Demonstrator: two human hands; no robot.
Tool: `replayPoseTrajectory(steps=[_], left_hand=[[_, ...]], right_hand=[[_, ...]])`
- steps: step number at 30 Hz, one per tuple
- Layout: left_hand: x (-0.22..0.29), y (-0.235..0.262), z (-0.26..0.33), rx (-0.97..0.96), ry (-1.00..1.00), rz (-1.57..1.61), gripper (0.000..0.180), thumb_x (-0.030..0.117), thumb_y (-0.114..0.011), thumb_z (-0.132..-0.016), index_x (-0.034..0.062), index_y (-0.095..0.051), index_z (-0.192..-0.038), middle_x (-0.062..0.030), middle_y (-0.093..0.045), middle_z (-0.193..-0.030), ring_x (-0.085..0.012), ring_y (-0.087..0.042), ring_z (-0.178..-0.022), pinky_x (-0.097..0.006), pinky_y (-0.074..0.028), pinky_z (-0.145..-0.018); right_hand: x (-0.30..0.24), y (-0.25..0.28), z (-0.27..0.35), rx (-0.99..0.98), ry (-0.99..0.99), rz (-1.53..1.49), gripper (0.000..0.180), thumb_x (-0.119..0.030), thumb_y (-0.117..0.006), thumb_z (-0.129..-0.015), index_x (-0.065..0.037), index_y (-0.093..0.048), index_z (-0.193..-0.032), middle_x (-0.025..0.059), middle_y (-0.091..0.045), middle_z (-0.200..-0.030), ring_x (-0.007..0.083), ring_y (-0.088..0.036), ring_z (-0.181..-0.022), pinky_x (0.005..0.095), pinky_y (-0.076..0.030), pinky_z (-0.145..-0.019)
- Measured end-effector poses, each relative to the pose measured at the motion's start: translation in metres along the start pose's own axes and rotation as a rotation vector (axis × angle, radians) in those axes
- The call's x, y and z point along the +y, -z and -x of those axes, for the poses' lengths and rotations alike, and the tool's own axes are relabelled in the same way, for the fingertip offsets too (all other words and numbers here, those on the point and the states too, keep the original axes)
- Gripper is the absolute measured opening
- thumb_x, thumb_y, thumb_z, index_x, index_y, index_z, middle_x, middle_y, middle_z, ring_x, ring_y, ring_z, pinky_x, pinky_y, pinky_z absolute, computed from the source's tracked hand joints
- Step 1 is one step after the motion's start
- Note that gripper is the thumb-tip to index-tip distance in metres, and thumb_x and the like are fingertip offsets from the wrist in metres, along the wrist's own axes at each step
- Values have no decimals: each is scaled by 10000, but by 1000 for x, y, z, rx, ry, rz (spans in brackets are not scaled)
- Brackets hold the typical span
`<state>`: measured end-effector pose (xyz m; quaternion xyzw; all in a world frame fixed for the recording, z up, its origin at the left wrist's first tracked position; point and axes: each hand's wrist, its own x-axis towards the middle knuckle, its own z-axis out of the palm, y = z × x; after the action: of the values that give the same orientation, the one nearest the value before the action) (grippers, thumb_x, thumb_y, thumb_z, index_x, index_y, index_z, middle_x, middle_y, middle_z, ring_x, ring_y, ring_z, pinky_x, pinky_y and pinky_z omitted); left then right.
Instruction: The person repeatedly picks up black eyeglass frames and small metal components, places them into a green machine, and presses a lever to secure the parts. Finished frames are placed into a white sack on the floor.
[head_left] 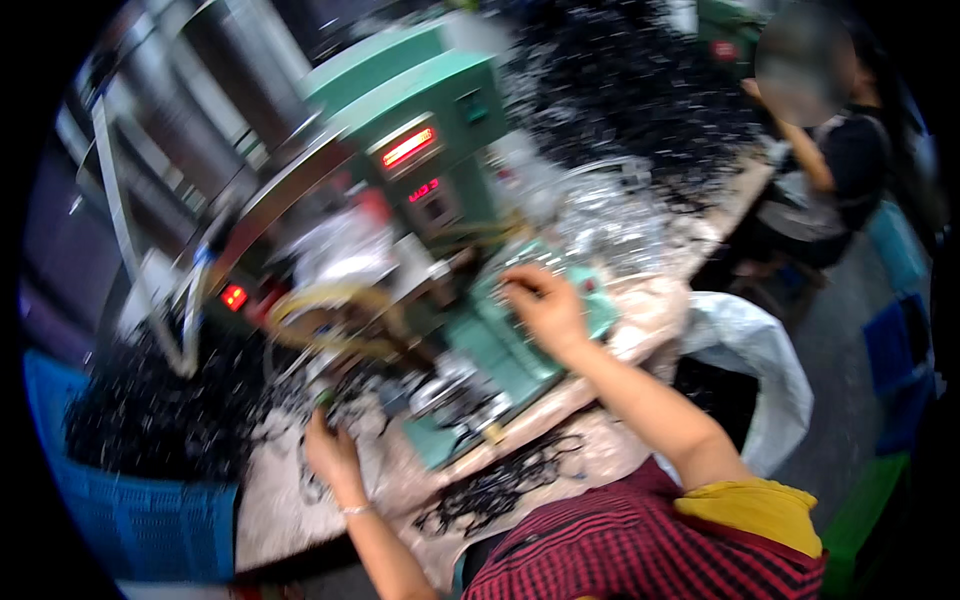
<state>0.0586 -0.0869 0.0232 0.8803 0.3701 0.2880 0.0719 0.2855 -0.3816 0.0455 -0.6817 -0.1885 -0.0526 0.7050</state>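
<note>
My left hand [334, 455] is low at the left of the worktable, its fingers pinched at a small greenish tip beside the black pieces; what they grip is blurred. My right hand [548, 312] is over the base of a green machine [400, 130], thumb and fingers drawn together in a pinch. Anything between them is too small to make out. Between my hands, shiny metal parts [460, 395] sit on the machine's green base plate [510, 350]. A yellowish ring-shaped part [335, 310] is beyond my left hand.
A blue crate [150, 520] and a heap of black pieces [165, 400] are at the left. More black strips [510, 485] lie near the front edge. Clear plastic bags [610, 215] and a big black heap [620, 80] lie beyond; a white sack [770, 370] and a person [840, 150] are at right.
</note>
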Motion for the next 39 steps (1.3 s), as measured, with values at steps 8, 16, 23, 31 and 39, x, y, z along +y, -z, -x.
replayPoseTrajectory(steps=[8,16,23,31,39], left_hand=[[-28,3,5,24,-604,-174,211,49,-648,-752,94,-693,-954,-178,-571,-1135,-385,-509,-1027,-453,-411,-893],[8,1,1,0,176,878,209,146,-608,-949,72,-490,-792,26,-504,-697,-65,-394,-604,-228,-338,-553],[43,4,59,-230,564,1385,309,332,-454,-1025,32,-529,-1010,-125,-637,-880,-173,-613,-647,-265,-452,-519],[158,123,3,193,-533,1067,252,227,-341,-1044,15,-459,-977,-166,-656,-848,-173,-608,-702,-264,-499,-660],[162,140,44,-846,122,1676,252,252,-385,-999,13,-455,-960,-251,-634,-736,-247,-585,-510,-288,-480,-470]], right_hand=[[15,75,48,151,256,415,116,-59,-700,-727,-52,-718,-841,94,-680,-835,274,-627,-816,375,-477,-769],[-71,23,42,-295,238,192,216,-11,-683,-749,-35,-711,-962,68,-682,-887,194,-625,-861,313,-466,-813],[-51,-44,47,-214,59,-184,388,-25,-692,-776,9,-569,-1143,71,-669,-919,127,-629,-875,273,-474,-817],[-78,-48,48,-314,-182,-451,494,-5,-680,-794,35,-499,-1253,32,-674,-863,80,-587,-896,256,-420,-917],[-94,-21,57,-413,61,-141,398,-2,-593,-807,-22,-573,-1204,158,-642,-1146,261,-578,-1155,366,-426,-1001]])
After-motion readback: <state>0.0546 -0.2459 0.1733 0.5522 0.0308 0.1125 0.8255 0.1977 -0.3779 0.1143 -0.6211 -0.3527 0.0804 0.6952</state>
